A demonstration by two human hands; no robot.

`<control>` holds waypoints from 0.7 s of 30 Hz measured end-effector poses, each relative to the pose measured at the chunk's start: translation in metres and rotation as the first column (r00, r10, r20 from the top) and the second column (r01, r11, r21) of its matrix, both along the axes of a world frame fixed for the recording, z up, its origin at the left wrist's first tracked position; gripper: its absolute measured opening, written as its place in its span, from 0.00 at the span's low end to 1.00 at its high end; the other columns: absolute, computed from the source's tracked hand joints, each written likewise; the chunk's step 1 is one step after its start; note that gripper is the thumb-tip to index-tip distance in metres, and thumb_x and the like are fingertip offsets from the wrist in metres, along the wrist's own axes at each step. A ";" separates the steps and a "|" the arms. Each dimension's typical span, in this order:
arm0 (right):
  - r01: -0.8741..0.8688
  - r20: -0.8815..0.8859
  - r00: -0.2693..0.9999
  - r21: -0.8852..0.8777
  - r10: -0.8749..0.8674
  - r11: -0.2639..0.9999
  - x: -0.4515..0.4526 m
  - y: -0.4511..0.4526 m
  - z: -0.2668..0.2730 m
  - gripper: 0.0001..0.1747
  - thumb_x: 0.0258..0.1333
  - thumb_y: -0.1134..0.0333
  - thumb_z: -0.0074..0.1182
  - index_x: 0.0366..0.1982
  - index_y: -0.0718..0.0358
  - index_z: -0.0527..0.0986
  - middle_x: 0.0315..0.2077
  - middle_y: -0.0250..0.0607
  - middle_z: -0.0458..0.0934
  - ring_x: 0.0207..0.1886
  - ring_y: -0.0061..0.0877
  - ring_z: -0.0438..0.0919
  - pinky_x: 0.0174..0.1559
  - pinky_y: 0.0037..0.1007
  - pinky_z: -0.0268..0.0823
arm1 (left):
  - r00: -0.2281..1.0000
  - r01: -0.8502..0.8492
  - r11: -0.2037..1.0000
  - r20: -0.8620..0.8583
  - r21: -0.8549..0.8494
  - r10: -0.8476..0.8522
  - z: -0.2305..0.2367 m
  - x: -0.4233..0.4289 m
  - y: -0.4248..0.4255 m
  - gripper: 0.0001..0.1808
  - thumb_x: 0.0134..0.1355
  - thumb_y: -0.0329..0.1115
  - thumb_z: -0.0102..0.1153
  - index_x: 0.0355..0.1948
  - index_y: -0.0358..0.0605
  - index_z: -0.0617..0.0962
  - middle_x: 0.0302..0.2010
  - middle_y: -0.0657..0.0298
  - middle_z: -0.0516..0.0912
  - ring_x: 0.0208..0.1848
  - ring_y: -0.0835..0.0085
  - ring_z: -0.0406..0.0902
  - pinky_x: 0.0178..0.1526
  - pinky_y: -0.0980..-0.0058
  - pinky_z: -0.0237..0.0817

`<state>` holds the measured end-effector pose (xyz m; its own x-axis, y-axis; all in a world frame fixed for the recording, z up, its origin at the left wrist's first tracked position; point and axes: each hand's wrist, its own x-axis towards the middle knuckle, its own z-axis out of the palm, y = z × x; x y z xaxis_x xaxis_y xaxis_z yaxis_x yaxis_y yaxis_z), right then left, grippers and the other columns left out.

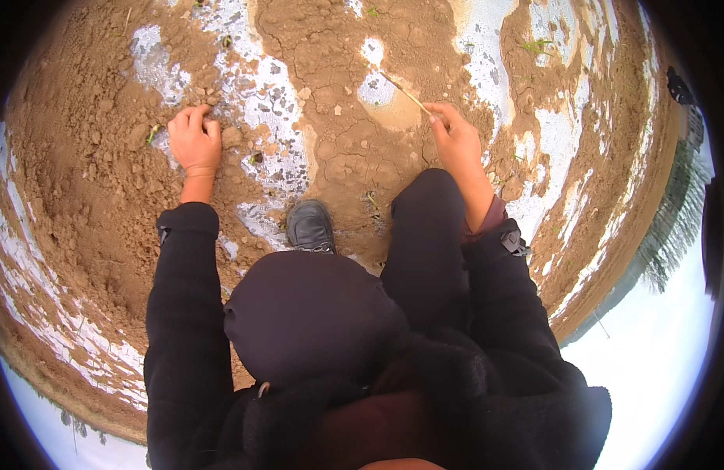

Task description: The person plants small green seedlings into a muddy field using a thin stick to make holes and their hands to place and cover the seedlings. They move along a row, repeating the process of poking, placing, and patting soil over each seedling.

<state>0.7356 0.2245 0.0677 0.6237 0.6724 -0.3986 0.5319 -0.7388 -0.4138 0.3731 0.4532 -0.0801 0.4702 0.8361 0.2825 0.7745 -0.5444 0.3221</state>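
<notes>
My right hand [456, 138] pinches one end of a thin dry stick [403, 92] between thumb and fingers. The stick's far tip points up and left, over a small exposed patch of plastic mulch film [376, 89] ringed by damp soil. On the left, my left hand [195, 144] is down at the loose soil with its fingers curled. Its fingertips are hidden, so I cannot tell whether it grips anything. Just left of it, a small green seedling [153, 134] stands by a bit of film.
A wide strip of wet-looking mulch film [274, 100], partly covered by soil, runs between my hands. More film strips [488, 64] lie to the right, with a green seedling [537, 47] there. My black shoe [311, 226] stands on the ground below. Cloddy soil [97, 170] spreads leftward.
</notes>
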 end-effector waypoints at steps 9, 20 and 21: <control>-0.122 0.122 0.985 -0.037 0.125 0.992 0.002 0.022 -0.009 0.13 0.61 0.62 0.53 0.46 0.41 0.81 0.30 0.43 0.84 0.35 0.42 0.83 0.38 0.42 0.73 | 1.000 0.000 0.999 -0.025 0.045 0.001 -0.001 0.001 0.000 0.13 0.52 0.29 0.58 0.39 0.55 0.84 0.41 0.65 0.80 0.41 0.59 0.73 0.43 0.62 0.69; -0.139 0.095 0.985 -0.023 0.141 0.990 0.000 0.024 -0.017 0.11 0.61 0.63 0.52 0.44 0.43 0.81 0.29 0.43 0.84 0.34 0.43 0.83 0.37 0.44 0.73 | 0.995 0.004 0.999 -0.096 0.052 0.001 -0.003 -0.002 0.001 0.14 0.53 0.30 0.57 0.40 0.57 0.84 0.41 0.64 0.81 0.40 0.59 0.73 0.41 0.61 0.68; -0.136 0.089 0.987 -0.009 0.136 0.991 0.001 0.019 -0.015 0.12 0.61 0.63 0.52 0.45 0.44 0.80 0.29 0.43 0.84 0.34 0.43 0.83 0.37 0.44 0.73 | 0.996 0.010 0.999 -0.092 0.048 -0.006 -0.003 -0.002 0.002 0.14 0.53 0.30 0.57 0.40 0.57 0.84 0.41 0.64 0.81 0.40 0.59 0.73 0.41 0.61 0.68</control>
